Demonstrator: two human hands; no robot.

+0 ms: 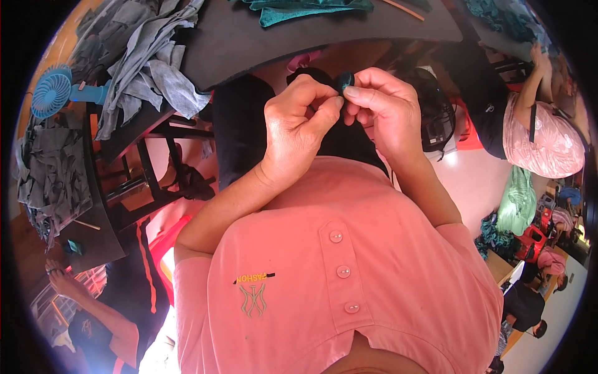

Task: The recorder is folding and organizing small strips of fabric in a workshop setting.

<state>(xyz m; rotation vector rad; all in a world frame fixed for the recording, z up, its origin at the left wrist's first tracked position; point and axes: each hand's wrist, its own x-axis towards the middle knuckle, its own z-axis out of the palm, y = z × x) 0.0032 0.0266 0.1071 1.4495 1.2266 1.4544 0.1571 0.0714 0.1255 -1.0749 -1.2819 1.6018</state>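
Observation:
Both my hands meet above my lap, in front of my pink buttoned shirt. Between the fingertips is a small dark teal piece [344, 81], seemingly cloth, folded or rolled up. My right hand [389, 112] pinches it between thumb and curled fingers. My left hand [300, 123] is closed too, its thumb and forefinger pressed together at the piece's lower left edge. The fingers hide most of the piece, so its full shape cannot be made out.
A dark table [243, 47] lies just beyond my hands, bearing teal fabric [299, 9] and a thin wooden stick [405, 9]. Left are grey cloth strips [146, 59], a blue fan [53, 91] and a grey cloth pile [53, 181]. Co-workers sit at both sides.

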